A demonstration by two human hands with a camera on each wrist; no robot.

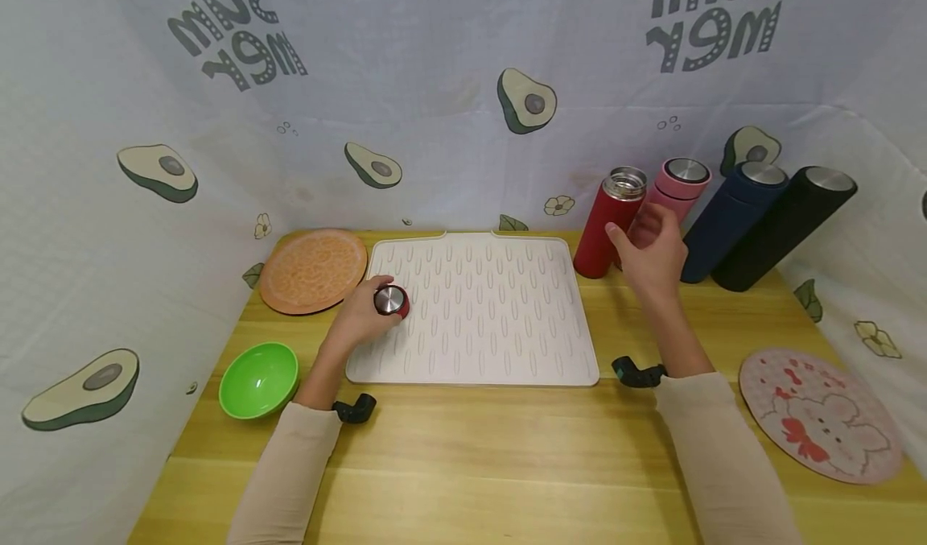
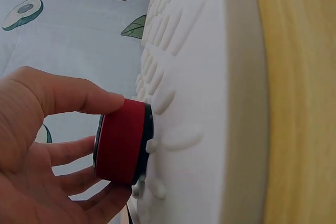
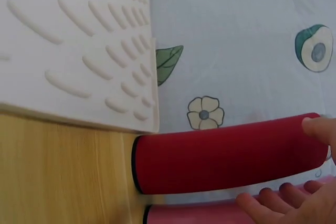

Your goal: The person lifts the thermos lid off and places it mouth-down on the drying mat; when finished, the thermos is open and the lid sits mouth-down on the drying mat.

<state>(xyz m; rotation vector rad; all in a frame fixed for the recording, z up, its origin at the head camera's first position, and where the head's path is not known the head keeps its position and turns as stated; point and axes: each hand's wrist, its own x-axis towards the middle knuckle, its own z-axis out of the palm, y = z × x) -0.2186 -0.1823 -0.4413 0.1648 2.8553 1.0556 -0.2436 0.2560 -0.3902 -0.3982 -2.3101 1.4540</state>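
My left hand [image 1: 362, 313] holds a red bottle lid [image 2: 122, 142] with a steel top at the left part of the white ridged drying mat [image 1: 478, 311]. In the left wrist view the lid's dark rim meets the mat's ridges, and thumb and fingers are on its sides. At the back right, a red thermos bottle [image 1: 608, 227] stands upright with its steel mouth uncovered. Beside it is my right hand [image 1: 654, 251], its thumb by the red bottle's upper part and its fingers apart, in front of a pink bottle [image 1: 679, 183]. The right wrist view cuts off part of this hand.
A navy bottle [image 1: 731, 223] and a black bottle [image 1: 782, 231] stand right of the pink one. On the left are a round orange-brown mat [image 1: 313, 271] and a green bowl [image 1: 258, 380]. A pink rabbit mat [image 1: 818, 416] lies at the right. Patterned cloth [image 1: 434, 110] hangs behind the wooden table [image 1: 478, 464].
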